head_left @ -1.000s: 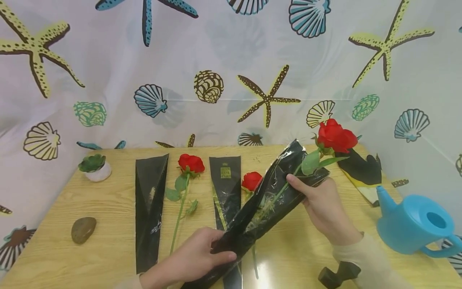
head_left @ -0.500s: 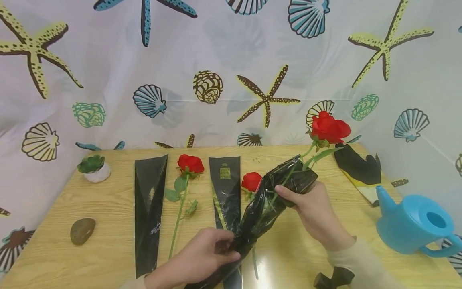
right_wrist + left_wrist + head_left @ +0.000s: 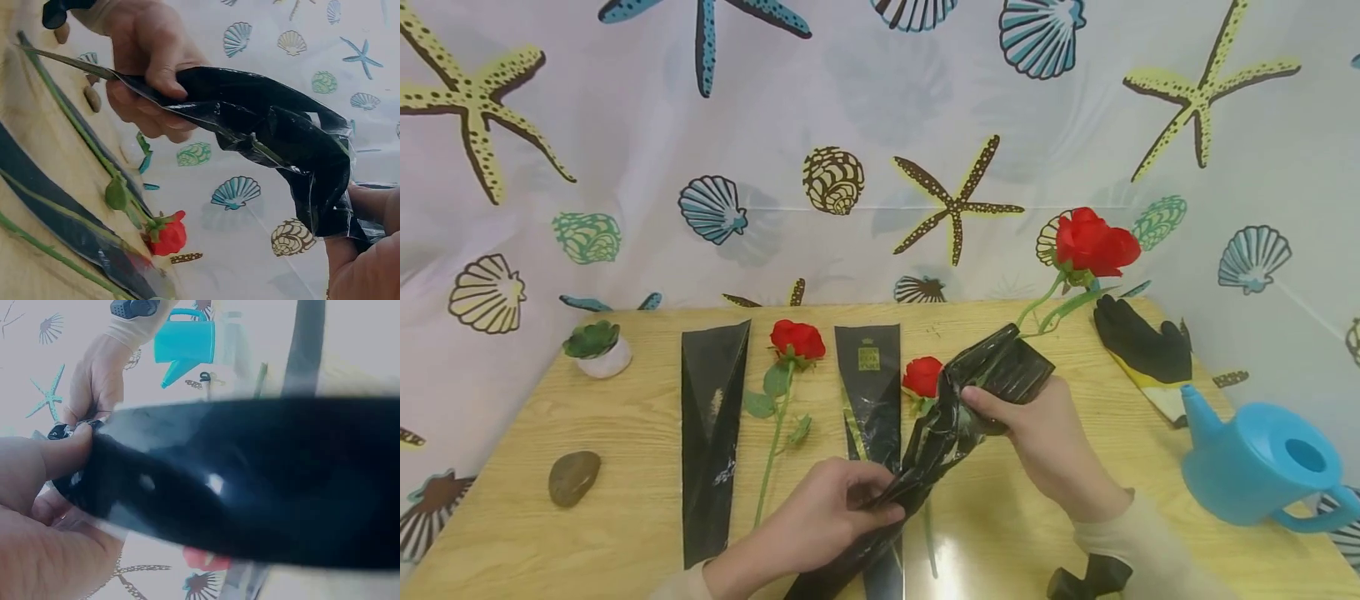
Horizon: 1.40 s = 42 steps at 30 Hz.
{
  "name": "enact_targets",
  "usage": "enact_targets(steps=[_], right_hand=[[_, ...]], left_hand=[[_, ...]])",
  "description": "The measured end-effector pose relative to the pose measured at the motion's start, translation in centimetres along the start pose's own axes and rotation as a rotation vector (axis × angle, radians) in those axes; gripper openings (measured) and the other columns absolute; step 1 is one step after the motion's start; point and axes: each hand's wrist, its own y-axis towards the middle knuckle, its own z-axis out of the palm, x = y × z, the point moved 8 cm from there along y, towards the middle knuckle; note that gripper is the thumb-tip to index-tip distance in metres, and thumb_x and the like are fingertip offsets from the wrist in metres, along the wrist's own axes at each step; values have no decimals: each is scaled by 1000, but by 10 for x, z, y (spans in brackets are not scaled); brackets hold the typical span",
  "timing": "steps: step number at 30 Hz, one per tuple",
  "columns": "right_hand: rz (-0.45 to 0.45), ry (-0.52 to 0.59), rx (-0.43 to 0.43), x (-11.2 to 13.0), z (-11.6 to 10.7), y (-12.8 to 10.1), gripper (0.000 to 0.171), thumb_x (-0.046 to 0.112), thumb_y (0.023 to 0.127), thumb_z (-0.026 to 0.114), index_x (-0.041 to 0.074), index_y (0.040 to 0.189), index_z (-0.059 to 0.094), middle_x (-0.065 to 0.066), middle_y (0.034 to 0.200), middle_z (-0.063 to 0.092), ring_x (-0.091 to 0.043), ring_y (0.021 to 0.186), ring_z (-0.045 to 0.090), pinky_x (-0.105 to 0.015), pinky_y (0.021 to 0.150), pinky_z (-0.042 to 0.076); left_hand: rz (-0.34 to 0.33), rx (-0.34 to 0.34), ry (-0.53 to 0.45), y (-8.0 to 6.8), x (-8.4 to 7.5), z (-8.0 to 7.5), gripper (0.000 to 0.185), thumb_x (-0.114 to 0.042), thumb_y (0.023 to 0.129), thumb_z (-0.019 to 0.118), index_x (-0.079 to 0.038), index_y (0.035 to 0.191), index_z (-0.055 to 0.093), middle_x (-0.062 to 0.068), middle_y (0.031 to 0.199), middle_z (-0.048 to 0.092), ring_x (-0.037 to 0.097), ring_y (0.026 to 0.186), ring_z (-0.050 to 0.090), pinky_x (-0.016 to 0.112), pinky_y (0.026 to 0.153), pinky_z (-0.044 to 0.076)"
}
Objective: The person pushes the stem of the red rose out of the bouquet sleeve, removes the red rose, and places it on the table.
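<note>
A red rose [image 3: 1096, 243] sticks out of the top of a crumpled black plastic sleeve [image 3: 958, 412] held above the table. My right hand [image 3: 1043, 442] grips the sleeve's bunched upper part [image 3: 300, 147], with the green stem [image 3: 1045, 307] rising past it. My left hand [image 3: 820, 527] pinches the sleeve's narrow lower end [image 3: 206, 481]; the same hand [image 3: 150, 69] shows in the right wrist view. The stem inside the sleeve is mostly hidden.
On the wooden table [image 3: 625, 433] lie two flat black sleeves [image 3: 711, 433] [image 3: 868, 375], two more red roses [image 3: 797, 339] [image 3: 922, 376], a stone [image 3: 573, 477], a small potted succulent [image 3: 597, 347], a black glove [image 3: 1142, 348] and a blue watering can [image 3: 1262, 467].
My right hand has slid the sleeve down the stem, bunching it. The rose head now stands higher and further clear of the sleeve's mouth.
</note>
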Motion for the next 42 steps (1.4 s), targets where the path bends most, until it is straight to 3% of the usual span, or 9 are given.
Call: enact_targets(steps=[4,8,14,21,25,30,34,38,42], right_hand=[[-4,34,-25,11,-11,4,44,2,86,76,-3,124,55,-16,119,61,-27,107,63,-39,87,53],[1,69,-44,22,-22,5,46,2,89,73,-1,130,54,-13,121,61,-26,108,63,-39,89,52],[15,98,-61,25,-23,3,48,2,89,73,0,133,53,-12,120,63,-24,108,63,-38,89,52],[2,88,-83,23,-19,2,46,2,88,74,-2,130,55,-12,120,63,-25,108,63,-38,91,51],[22,65,-59,18,-13,-1,38,4,88,75,-3,122,59,-12,116,65,-25,107,64,-39,90,52],[23,44,-20,15,-5,-2,34,5,88,76,-4,117,61,-12,113,67,-26,106,64,-40,89,52],[-11,44,-26,21,-8,0,34,4,89,74,-5,119,61,-13,114,67,-26,107,64,-39,90,51],[-20,59,-23,27,-11,0,35,2,89,73,-5,122,61,-14,116,66,-27,107,64,-39,91,51],[16,61,-5,26,-7,-3,36,3,89,74,-3,122,62,-14,117,66,-27,108,63,-39,91,51]], left_hand=[[-45,62,25,-3,3,-1,13,-19,86,78,-13,81,68,-12,66,50,4,61,44,23,57,40],[-76,124,-11,-10,10,-3,13,-23,89,76,-14,98,73,-12,81,67,5,76,61,27,72,50],[-113,75,-14,-10,9,-10,27,-32,90,75,-15,110,72,-5,107,70,18,105,63,40,89,50],[-111,15,-13,-4,2,-8,24,-34,89,75,-13,81,68,-7,58,44,13,61,47,27,60,44],[-85,-1,-66,-4,0,-7,10,-25,90,75,-15,92,74,-10,58,50,6,55,41,22,52,37],[-75,-41,-32,-1,-2,-9,34,-21,89,76,-13,66,52,-10,56,29,5,52,29,21,50,30],[-101,17,-78,-2,-1,-7,29,-24,89,76,-12,69,59,-11,58,39,5,54,38,21,54,36],[-168,97,-82,-8,3,-6,36,-30,87,77,-10,66,55,-7,57,30,11,53,29,25,52,31],[-146,89,-105,-6,-7,-10,28,-29,88,76,-2,96,69,0,80,63,14,72,59,32,67,50]])
